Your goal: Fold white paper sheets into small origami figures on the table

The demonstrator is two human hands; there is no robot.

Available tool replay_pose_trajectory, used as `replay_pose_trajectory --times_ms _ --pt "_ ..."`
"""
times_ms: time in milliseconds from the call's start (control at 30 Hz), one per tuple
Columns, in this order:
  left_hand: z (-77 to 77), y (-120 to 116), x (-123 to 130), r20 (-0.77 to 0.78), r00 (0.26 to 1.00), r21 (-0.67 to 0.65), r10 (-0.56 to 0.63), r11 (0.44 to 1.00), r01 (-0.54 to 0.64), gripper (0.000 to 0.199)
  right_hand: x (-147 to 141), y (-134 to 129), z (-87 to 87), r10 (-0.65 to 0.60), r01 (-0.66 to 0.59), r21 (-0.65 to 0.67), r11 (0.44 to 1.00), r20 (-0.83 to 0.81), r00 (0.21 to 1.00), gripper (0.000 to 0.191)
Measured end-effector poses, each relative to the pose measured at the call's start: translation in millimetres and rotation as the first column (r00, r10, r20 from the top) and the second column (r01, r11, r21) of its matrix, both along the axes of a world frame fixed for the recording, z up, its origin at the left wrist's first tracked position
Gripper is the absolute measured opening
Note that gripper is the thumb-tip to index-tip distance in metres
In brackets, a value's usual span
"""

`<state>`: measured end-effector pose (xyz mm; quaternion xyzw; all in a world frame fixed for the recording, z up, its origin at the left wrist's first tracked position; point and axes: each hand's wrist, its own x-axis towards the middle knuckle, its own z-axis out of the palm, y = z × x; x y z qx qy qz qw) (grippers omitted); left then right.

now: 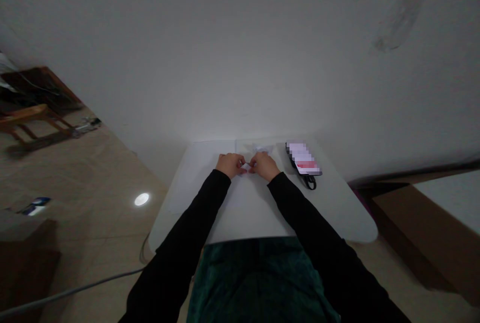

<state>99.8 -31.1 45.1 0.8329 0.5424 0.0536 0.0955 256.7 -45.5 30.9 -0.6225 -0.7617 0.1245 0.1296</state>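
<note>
Both hands meet over the white table [255,218], near its far middle. My left hand [229,165] is closed, its fingertips pinching the left side of a small folded piece of white paper [246,167]. From the other side my right hand [263,165] pinches the same piece, thumb and fingers together. Just behind my right hand lies another pale, folded or crumpled piece of paper [262,148]. Large white sheets [195,173] lie flat on the left part of the table, partly behind my left hand and sleeve.
A phone [303,158] with a lit, pixelated screen and a black strap loop [310,182] lies right of my hands. A plain wall [240,63] rises behind the table. Cardboard boxes [427,228] stand at the right; a wooden stool [33,115] and a cable [93,283] are at the left.
</note>
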Motion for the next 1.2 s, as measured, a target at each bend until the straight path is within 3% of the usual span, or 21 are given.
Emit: replay_pose_trajectory --times_ms 133,367,700,1033,1200 --pt "-6.8 -1 2 -0.003 1.000 0.028 0.007 1.000 -0.007 0.018 0 0 -2.5 -0.018 0.018 -0.001 1.000 -0.004 1.000 0.018" --pt "-1.2 -4 8 -0.073 0.996 0.053 0.046 0.998 -0.042 0.020 0 0 -5.0 -0.002 0.002 0.028 1.000 0.001 1.000 0.016" --pt "-12.5 0 1 0.006 1.000 0.028 -0.006 1.000 0.005 0.021 7 16 -24.0 0.167 -0.155 0.090 0.984 -0.145 0.975 0.013" --pt "-11.8 -3 6 -0.014 0.999 0.052 0.048 0.998 -0.047 0.027 0 6 -12.5 0.048 -0.047 0.048 0.998 -0.006 0.999 0.013" --pt "-11.6 -1 4 0.054 0.997 0.019 0.062 0.998 -0.063 0.027 0 2 -10.2 0.026 -0.026 0.050 0.998 0.001 1.000 0.011"
